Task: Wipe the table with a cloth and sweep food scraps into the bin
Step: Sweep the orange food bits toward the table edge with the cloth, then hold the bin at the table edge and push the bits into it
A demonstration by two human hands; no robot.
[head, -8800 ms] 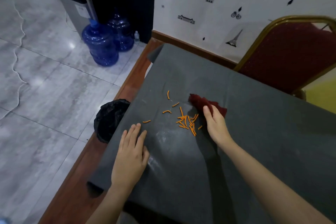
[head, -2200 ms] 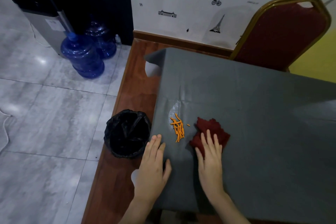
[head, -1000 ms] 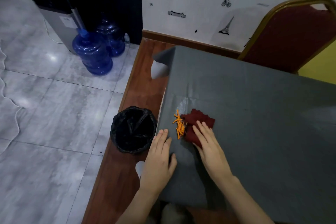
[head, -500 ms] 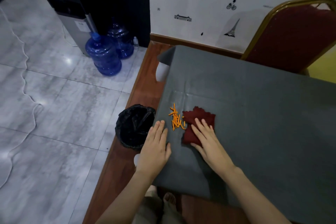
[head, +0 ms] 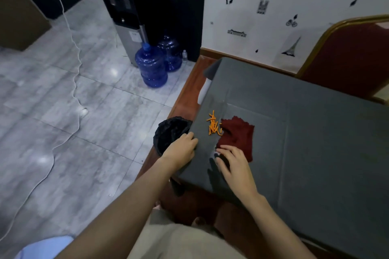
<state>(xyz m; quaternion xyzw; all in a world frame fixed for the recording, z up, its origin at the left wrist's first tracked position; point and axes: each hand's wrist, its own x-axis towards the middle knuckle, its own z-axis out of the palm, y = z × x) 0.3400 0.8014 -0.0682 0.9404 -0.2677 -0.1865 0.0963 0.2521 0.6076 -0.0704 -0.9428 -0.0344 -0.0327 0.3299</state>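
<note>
A dark red cloth [head: 237, 134] lies flat on the grey-covered table [head: 315, 143], near its left edge. Several orange food scraps [head: 213, 126] sit in a tight pile just left of the cloth, close to the edge. A black-lined bin [head: 168, 132] stands on the floor directly below that edge. My left hand [head: 183, 148] is at the table's left edge with its fingers curled over the cover, above the bin's rim. My right hand [head: 233, 163] rests on the table with fingers apart, its tips at the cloth's near left corner.
A red chair with a gold frame [head: 347, 57] stands behind the table at the right. Two blue water jugs [head: 152, 67] and a water dispenser [head: 122, 12] stand by the wall at the left. A white cable [head: 73, 82] runs across the tiled floor.
My right hand has slid back off the cloth toward me, leaving the cloth flat. My left hand has moved from flat on the table to its left edge, and its fingers have curled.
</note>
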